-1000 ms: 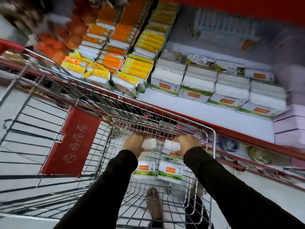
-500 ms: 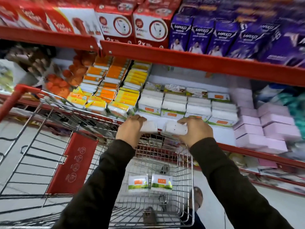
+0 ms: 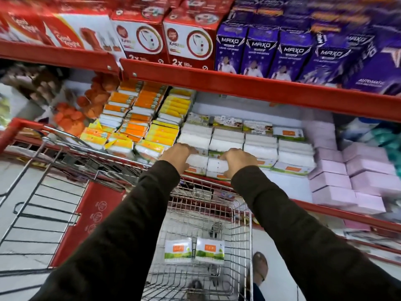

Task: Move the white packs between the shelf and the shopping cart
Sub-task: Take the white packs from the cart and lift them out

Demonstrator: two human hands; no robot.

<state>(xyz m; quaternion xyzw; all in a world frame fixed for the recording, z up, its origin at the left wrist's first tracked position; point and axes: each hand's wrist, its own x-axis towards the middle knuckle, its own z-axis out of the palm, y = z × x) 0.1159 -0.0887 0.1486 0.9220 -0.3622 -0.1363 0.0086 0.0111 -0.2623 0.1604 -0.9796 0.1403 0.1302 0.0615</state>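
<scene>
White soft-wrapped packs with green-and-orange labels are in both my hands, one each; my left hand (image 3: 179, 156) has its fingers clamped on one pack (image 3: 196, 162), my right hand (image 3: 237, 160) on the other (image 3: 217, 166), both held at the front edge of the white shelf (image 3: 290, 187) against the stacked white packs (image 3: 260, 146); two more lie in the wire shopping cart (image 3: 245, 224) below. I judge the slippery wrap could slide, or nudge the stacks over. Half a second ago my hands were lower, short of the stacks.
</scene>
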